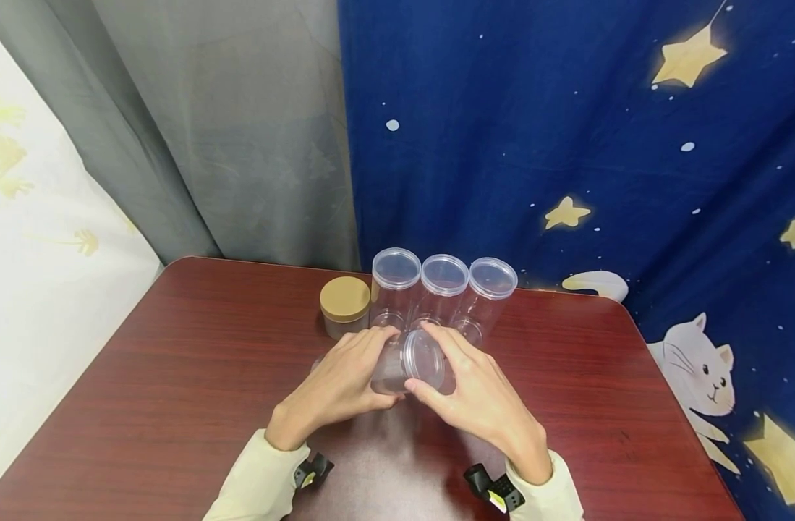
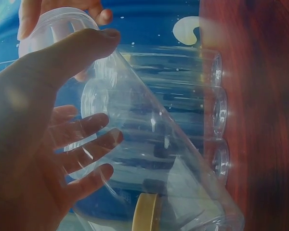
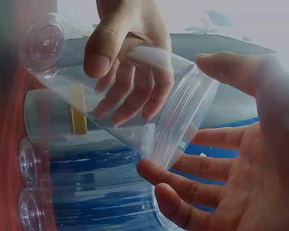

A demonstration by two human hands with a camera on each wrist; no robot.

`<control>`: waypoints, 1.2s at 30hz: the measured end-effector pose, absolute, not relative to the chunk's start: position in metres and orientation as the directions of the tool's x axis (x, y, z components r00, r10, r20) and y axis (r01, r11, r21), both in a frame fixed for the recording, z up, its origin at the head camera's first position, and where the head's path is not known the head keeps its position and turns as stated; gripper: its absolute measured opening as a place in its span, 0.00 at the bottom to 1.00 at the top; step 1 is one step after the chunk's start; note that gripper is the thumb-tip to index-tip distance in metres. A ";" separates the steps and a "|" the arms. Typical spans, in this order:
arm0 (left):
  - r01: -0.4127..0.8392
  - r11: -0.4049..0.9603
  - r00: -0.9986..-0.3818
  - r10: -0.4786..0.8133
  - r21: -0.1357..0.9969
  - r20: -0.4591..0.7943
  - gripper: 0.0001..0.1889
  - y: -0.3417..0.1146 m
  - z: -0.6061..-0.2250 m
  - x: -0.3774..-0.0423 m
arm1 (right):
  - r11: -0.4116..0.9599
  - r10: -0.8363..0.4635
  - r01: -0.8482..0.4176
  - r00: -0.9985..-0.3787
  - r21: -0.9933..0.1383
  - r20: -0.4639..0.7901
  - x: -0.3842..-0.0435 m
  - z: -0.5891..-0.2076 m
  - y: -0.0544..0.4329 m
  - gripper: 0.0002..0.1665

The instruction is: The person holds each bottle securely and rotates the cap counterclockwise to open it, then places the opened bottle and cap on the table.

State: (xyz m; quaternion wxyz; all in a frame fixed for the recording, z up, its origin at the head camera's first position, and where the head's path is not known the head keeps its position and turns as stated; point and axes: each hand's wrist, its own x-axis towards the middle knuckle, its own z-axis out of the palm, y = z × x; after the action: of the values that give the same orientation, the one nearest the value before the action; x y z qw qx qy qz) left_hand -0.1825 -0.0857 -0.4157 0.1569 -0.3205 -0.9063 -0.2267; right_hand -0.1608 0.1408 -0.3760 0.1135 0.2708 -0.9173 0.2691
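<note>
Both hands hold a tall clear plastic jar [image 3: 130, 91] tilted above the table, its lid end toward the right. Around the jar's body my left hand [image 1: 345, 376] wraps its thumb and fingers. My right hand [image 1: 478, 387] grips the clear screw lid [image 1: 426, 358] at its rim, thumb on one side and fingers on the other, as the right wrist view [image 3: 197, 106] shows. Just beyond the hands, three similar clear jars with lids stand in a row: a left one [image 1: 396, 268], a middle one [image 1: 445, 275] and a right one [image 1: 492, 278].
A short clear jar with a gold lid [image 1: 345, 299] stands left of the row. All of it is on a reddish-brown wooden table [image 1: 208, 347]. Behind the table's far edge hang a grey curtain [image 1: 241, 145] and a blue starry curtain [image 1: 469, 145].
</note>
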 end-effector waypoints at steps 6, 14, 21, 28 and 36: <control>0.654 0.686 -0.744 0.508 0.318 0.434 0.44 -0.086 -0.416 -0.183 | 0.716 -0.455 -0.577 -0.813 -0.393 0.363 -0.161 -0.374 0.140 0.44; 0.648 0.689 -0.751 0.503 0.326 0.429 0.44 -0.086 -0.416 -0.184 | 0.708 -0.484 -0.602 -0.794 -0.369 0.367 -0.160 -0.373 0.140 0.46; 0.648 0.688 -0.751 0.504 0.328 0.426 0.44 -0.086 -0.416 -0.184 | 0.684 -0.512 -0.631 -0.772 -0.365 0.376 -0.161 -0.374 0.141 0.47; 0.644 0.689 -0.755 0.503 0.333 0.421 0.45 -0.087 -0.415 -0.183 | 0.649 -0.538 -0.659 -0.751 -0.381 0.384 -0.162 -0.374 0.142 0.48; 0.646 0.682 -0.754 0.502 0.341 0.424 0.45 -0.087 -0.415 -0.183 | 0.607 -0.572 -0.694 -0.720 -0.387 0.393 -0.163 -0.374 0.143 0.50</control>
State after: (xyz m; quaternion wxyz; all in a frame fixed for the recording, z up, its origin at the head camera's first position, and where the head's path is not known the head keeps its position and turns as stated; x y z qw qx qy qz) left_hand -0.1833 -0.0874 -0.4147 0.1499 -0.3173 -0.9048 -0.2412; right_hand -0.1632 0.1434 -0.3737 0.1155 0.3562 -0.8890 0.2637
